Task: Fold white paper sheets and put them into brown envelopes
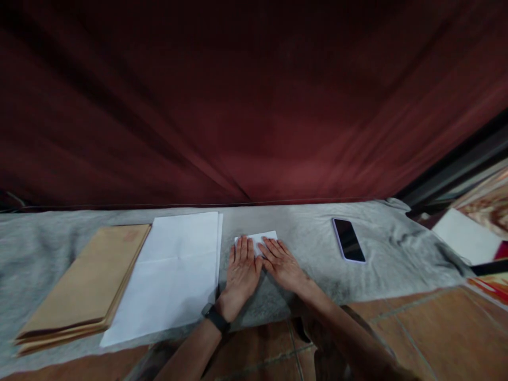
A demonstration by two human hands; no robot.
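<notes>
My left hand (241,270) lies flat with fingers stretched out on a small folded white paper (260,237) on the grey cloth. My right hand (282,262) lies beside it, fingers also flat, pressing the same paper from the right. Most of the folded paper is hidden under both hands; only its far edge shows. A black band sits on my left wrist.
A stack of white sheets (174,267) lies left of my hands, and a stack of brown envelopes (89,283) further left. A dark phone (348,239) rests at the right on the grey cloth (389,248). A dark red curtain hangs behind. Tiled floor lies below.
</notes>
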